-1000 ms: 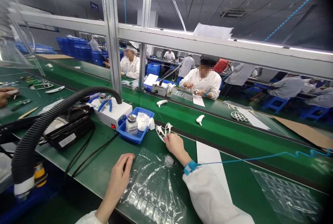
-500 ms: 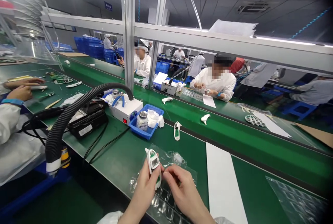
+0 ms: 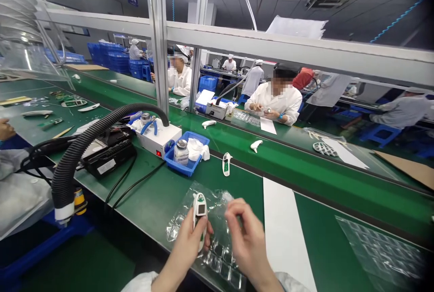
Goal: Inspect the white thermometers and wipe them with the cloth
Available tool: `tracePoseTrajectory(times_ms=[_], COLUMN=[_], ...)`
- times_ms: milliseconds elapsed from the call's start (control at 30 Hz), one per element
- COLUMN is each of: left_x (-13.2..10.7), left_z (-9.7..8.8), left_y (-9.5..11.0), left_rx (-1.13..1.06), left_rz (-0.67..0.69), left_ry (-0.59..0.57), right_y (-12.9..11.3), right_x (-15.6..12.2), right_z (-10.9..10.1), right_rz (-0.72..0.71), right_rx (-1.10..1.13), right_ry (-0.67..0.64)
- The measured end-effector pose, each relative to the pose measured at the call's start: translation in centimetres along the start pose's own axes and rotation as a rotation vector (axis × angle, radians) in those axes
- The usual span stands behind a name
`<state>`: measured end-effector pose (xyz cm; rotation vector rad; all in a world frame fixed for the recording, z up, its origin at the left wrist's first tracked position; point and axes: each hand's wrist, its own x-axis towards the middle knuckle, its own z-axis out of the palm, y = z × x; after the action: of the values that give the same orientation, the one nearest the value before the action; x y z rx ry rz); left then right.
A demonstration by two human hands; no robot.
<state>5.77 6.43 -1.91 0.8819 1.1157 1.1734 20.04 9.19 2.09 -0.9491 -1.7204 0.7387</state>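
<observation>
My left hand (image 3: 187, 244) is closed around a white thermometer-like device (image 3: 200, 213) with a small grey screen, held upright over a clear plastic blister sheet (image 3: 217, 256) on the green bench. My right hand (image 3: 247, 240) hovers just right of it, thumb and fingers pinched together; whether anything is between them I cannot make out. A second white device with a green board (image 3: 226, 164) lies on the bench farther back.
A blue tray (image 3: 185, 167) with a bottle and cloth, a white box (image 3: 158, 138), a black hose (image 3: 88, 140) and cables sit to the left. A white strip (image 3: 283, 224) lies right. Other workers sit across the conveyor (image 3: 298, 161) and at the left edge.
A second ago my right hand was reaching to devices by the blue tray. Now one device stands in my left hand over the blister sheet, and my right hand has lifted slightly off it.
</observation>
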Motion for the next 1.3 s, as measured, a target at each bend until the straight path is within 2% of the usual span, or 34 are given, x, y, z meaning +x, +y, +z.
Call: tracePoseTrajectory(times_ms=[67,133,233,333,600,700,767,867,1000,1100,1300], left_x=[0.0,-0.3,-0.9,-1.4,-1.9,-1.4,-0.4,1.7,3.6,3.8,3.5], left_z=[-0.1,0.0,0.1,0.2,-0.2,-0.4,-1.3,-3.7,-6.8,-7.4,-7.1], left_y=[0.3,0.8,1.4,1.8,1.7,1.6,1.4,0.8,-0.4,-1.1,-1.4], left_rx=[-0.097,-0.151,-0.216,-0.248,-0.314,-0.286,-0.230,-0.164,-0.117,-0.072,0.011], left_rz=[-0.051,-0.077,-0.130,-0.165,-0.184,-0.155,-0.068,0.101,0.249,0.293,0.286], left_ry=[-0.006,-0.026,-0.062,-0.066,-0.061,-0.061,-0.007,0.174,0.377,0.413,0.426], right_y=[1.9,4.8,9.1,11.1,10.9,11.2,11.4,11.5,11.4,11.4,11.9], right_x=[1.4,2.9,3.9,3.6,1.9,0.9,0.3,-0.4,-0.7,-0.6,-0.7], right_z=[-1.3,-2.1,-2.3,-2.2,-4.7,-5.5,-5.7,-5.6,-5.5,-5.6,-5.7], right_rz=[0.131,0.249,0.293,0.284,0.319,0.359,0.372,0.367,0.364,0.359,0.363], right_rx=[-0.084,-0.221,-0.395,-0.470,-0.474,-0.458,-0.444,-0.426,-0.422,-0.413,-0.389], right_ry=[0.051,-0.008,-0.110,-0.114,-0.153,-0.159,-0.181,-0.185,-0.179,-0.166,-0.141])
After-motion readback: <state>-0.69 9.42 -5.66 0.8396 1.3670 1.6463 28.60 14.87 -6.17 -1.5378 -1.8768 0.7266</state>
